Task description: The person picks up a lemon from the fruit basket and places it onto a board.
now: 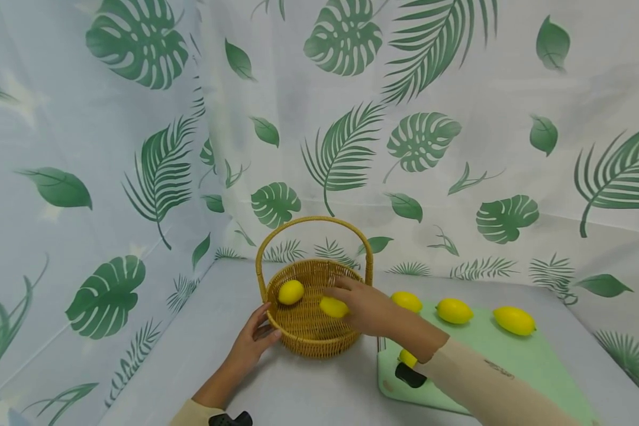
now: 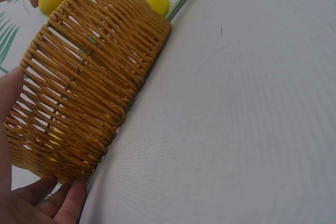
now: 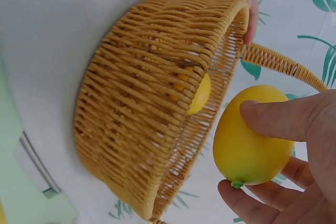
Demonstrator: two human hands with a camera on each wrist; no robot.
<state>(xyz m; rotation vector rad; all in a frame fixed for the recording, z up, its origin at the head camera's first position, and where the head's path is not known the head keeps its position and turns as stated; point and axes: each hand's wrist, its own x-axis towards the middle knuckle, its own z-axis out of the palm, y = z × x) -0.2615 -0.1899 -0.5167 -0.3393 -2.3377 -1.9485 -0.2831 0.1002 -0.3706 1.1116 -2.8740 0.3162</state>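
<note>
A round wicker basket (image 1: 319, 348) with a tall arched handle stands in the middle of the head view. My left hand (image 1: 247, 346) holds its left side, thumb and fingers spread around the woven wall near the rim. Over the basket's right half, my right hand (image 1: 364, 307) grips a yellow lemon (image 3: 254, 137) with a greenish tip, thumb on one side and fingers on the other. In the right wrist view this lemon is just outside the rim line. Another lemon (image 1: 291, 292) lies inside the basket at the left.
A light green cutting board (image 1: 511, 367) lies to the right of the basket. Along its far side are three lemons, the middle one (image 1: 454, 311) between the others. One more lemon (image 1: 407, 358) is partly hidden by my right wrist. Leaf-patterned cloth (image 1: 346, 148) hangs behind and at the left.
</note>
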